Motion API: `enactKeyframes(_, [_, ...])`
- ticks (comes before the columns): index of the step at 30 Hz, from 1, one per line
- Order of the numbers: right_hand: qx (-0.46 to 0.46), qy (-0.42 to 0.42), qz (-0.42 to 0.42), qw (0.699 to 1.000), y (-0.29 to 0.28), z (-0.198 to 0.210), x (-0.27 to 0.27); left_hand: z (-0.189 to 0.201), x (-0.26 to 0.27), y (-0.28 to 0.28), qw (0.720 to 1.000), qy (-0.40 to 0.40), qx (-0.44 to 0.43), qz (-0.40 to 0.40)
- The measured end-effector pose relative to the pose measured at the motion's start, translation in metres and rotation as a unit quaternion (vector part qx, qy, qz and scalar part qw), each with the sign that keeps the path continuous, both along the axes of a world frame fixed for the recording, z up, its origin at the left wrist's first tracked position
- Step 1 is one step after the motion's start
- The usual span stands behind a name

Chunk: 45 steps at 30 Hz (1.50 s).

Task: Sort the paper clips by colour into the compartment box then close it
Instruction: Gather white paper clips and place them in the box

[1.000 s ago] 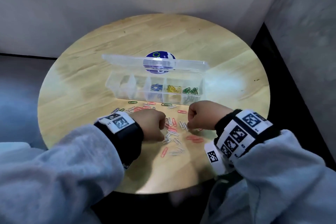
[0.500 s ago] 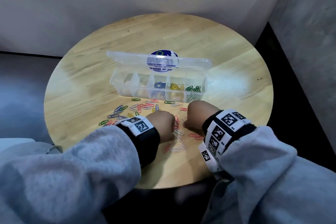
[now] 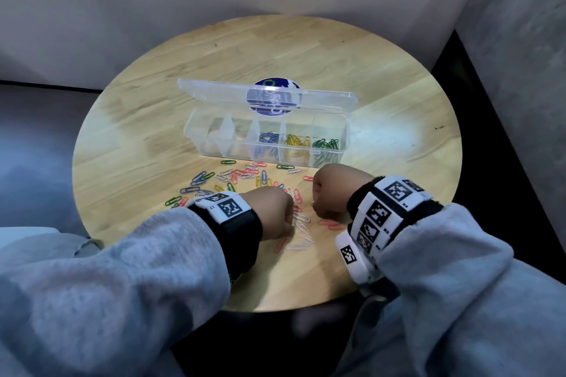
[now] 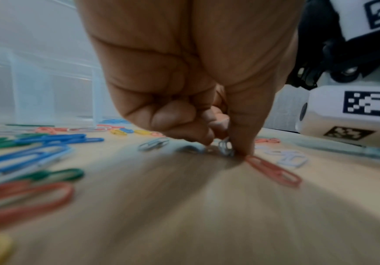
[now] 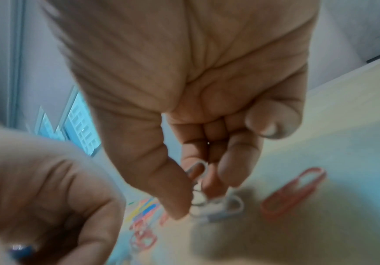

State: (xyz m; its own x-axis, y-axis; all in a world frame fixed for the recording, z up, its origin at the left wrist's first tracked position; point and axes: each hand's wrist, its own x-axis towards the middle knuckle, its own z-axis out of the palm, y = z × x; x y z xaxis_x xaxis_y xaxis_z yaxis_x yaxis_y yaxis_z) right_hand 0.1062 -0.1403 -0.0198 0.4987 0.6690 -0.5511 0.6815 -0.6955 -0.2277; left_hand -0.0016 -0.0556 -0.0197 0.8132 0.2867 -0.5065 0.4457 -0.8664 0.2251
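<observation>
A clear compartment box [image 3: 214, 144] stands open at mid-table, its lid [image 3: 214, 92] tilted back. Its right three compartments hold blue clips [image 3: 269, 138], yellow clips [image 3: 297, 141] and green clips [image 3: 326, 144]. Loose clips of mixed colours [image 3: 245, 174] lie in front of it. My left hand [image 4: 220, 143] is curled down at the table and pinches a white clip [image 4: 226, 148] beside a red clip [image 4: 273, 170]. My right hand [image 5: 193, 193] pinches white clips [image 5: 198, 179] between thumb and fingers, just above the wood. In the head view both hands [image 3: 271, 208] [image 3: 333, 190] are knuckles up, close together.
The round wooden table [image 3: 382, 86] stands in a corner between pale walls. White clips [image 3: 301, 234] and red clips [image 3: 330, 223] lie between my wrists near the front edge. Blue and green clips [image 3: 196, 184] are spread to the left.
My left hand has shifted a little right, closer to my right hand, over the white clips. The box and its contents have not moved.
</observation>
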Motion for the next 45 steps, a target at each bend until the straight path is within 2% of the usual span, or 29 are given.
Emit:
enactKeyframes(4, [0.070,0.081,-0.041,0.993,-0.008,0.011,0.013,-0.004,-0.004,0.004,0.999,-0.018,-0.028,0.010])
enactKeyframes(9, [0.147,0.250,-0.120,0.950,-0.014,0.014,0.021,0.005,-0.008,0.023,0.981,-0.057,-0.150,0.106])
enactKeyframes(11, [0.152,0.299,-0.141,0.932,-0.013,0.013,0.022,0.012,-0.009,0.030,0.952,-0.079,-0.247,0.162])
enactKeyframes(13, [0.156,0.339,-0.164,0.913,-0.013,0.012,0.023,0.016,-0.010,0.037,0.908,-0.115,-0.335,0.225])
enactKeyframes(19, [0.164,0.366,-0.221,0.889,-0.010,0.011,0.024,0.028,-0.012,0.050,0.775,-0.158,-0.504,0.347])
enactKeyframes(21, [0.167,0.369,-0.256,0.878,-0.008,0.014,0.023,0.031,-0.012,0.052,0.744,-0.157,-0.536,0.367])
enactKeyframes(23, [0.167,0.351,-0.248,0.887,-0.008,0.014,0.021,0.031,-0.013,0.054,0.723,-0.151,-0.552,0.387])
enactKeyframes(25, [0.146,0.279,-0.168,0.934,-0.009,0.012,0.019,0.030,-0.014,0.055,0.714,-0.139,-0.551,0.409])
enactKeyframes(27, [0.106,0.165,-0.057,0.979,-0.012,0.012,0.015,0.029,-0.013,0.052,0.724,-0.116,-0.534,0.420])
enactKeyframes(28, [0.091,0.125,-0.017,0.988,-0.012,0.014,0.013,0.028,-0.011,0.050,0.746,-0.103,-0.511,0.414])
enactKeyframes(30, [0.075,0.099,0.027,0.992,-0.012,0.016,0.010,0.024,-0.009,0.044,0.823,-0.078,-0.427,0.367])
enactKeyframes(32, [0.053,0.078,0.060,0.994,-0.012,0.016,0.009,0.022,-0.009,0.039,0.906,-0.051,-0.317,0.275])
enactKeyframes(34, [0.031,0.057,0.079,0.995,-0.013,0.011,0.008,0.021,-0.009,0.033,0.965,-0.021,-0.200,0.165])
enactKeyframes(36, [0.019,0.050,0.088,0.995,-0.013,0.007,0.007,0.022,-0.007,0.023,0.987,-0.006,-0.121,0.101])
enactKeyframes(39, [0.023,0.033,0.102,0.994,-0.011,0.002,0.009,0.017,-0.005,0.008,0.997,-0.010,-0.058,0.046])
enactKeyframes(45, [0.029,0.016,0.086,0.996,-0.013,0.000,0.018,0.007,-0.001,-0.001,0.999,-0.038,-0.014,-0.008])
